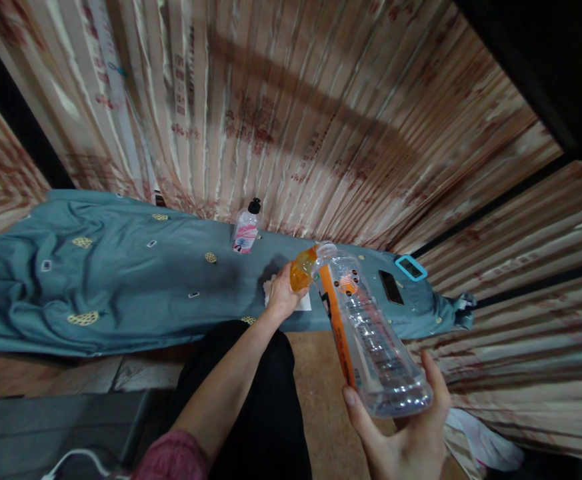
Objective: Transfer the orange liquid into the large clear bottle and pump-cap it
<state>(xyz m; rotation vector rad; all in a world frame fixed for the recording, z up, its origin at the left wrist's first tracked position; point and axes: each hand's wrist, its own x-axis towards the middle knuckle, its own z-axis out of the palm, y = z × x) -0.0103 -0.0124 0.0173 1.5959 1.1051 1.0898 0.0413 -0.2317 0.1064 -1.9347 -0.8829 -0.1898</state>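
My right hand [405, 433] grips a large clear plastic bottle [371, 333] with an orange label by its base. The bottle is tilted, its neck pointing away from me and to the left. My left hand [283, 293] is closed around a small see-through orange container [303, 268], whose exact kind I cannot make out. The container meets the bottle's mouth, or lies very close to it. Below my left hand, a piece of white paper [304, 303] rests on the teal cloth [171, 280], partly hidden.
A clear bottle with a black cap and pink label [245, 230] stands at the back of the cloth. A dark phone [391, 287] and a blue-framed device [411, 267] lie to the right. Pleated curtains [271, 120] hang behind. A grey box [61, 427] is at lower left.
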